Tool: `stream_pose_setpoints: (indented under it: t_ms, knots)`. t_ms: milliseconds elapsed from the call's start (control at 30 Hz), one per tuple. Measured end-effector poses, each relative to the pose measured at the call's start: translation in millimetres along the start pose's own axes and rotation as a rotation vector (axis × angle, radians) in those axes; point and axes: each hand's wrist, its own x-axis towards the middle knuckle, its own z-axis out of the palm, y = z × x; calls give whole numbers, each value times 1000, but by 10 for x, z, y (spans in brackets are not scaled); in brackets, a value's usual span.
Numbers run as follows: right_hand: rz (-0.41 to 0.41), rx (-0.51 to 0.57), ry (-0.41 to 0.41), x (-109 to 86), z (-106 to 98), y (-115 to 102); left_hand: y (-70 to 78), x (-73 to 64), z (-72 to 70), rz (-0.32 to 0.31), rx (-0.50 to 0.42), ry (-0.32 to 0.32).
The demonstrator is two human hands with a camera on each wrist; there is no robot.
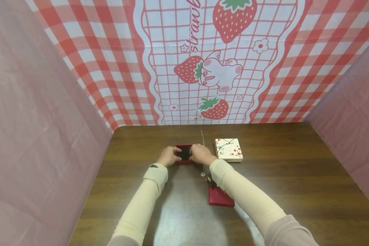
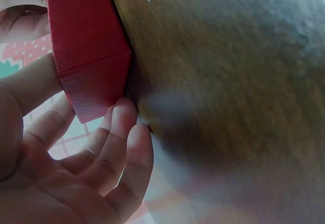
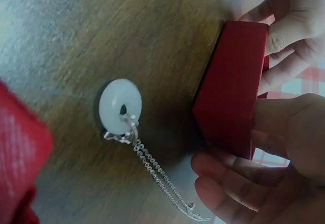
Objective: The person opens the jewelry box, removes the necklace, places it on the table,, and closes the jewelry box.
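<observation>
Left hand (image 1: 167, 156), right hand (image 1: 200, 154): fingers (image 2: 124, 117) gripping red box (image 3: 231, 76).
Towards surface's (image 1: 135, 143) far edge, it's seeming light, stiff; hold end walls (image 2: 99, 89).

Open worktop (image 1: 135, 150) to the left of the left hand (image 1: 168, 156) gives a wide way in, and another runs up between the forearms to the near wall of the red box (image 3: 233, 76), whose two ends are blocked by the hands. Around the right hand (image 1: 202, 154) passage is tight: the necklace (image 3: 112, 99) stretches beneath it, the white box (image 1: 229, 150) sits just beyond, and the flat red piece (image 1: 220, 197) lies partly under the forearm; farther right, worktop stretches to the pink curtain (image 1: 350, 119).
</observation>
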Motion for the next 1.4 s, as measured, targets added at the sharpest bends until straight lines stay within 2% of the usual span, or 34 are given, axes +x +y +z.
stream_pose_setpoints:
  t_ms: [367,667,933,1200,1400]
  knots:
    - [3,39,-6,12,5,21,-5,1,21,-16,-5,14]
    - [3,-19,-18,19,-67,-5,-7,1,46,-20,-5,4]
    - [-26,-10,24,10,-32,26,-25,0,14,-5,17,7]
    - [-33,-8,61,-17,-9,54,-78,19,21,118,107,31]
    - [-29,6,59,-30,-3,53,-119,27,14,177,142,11]
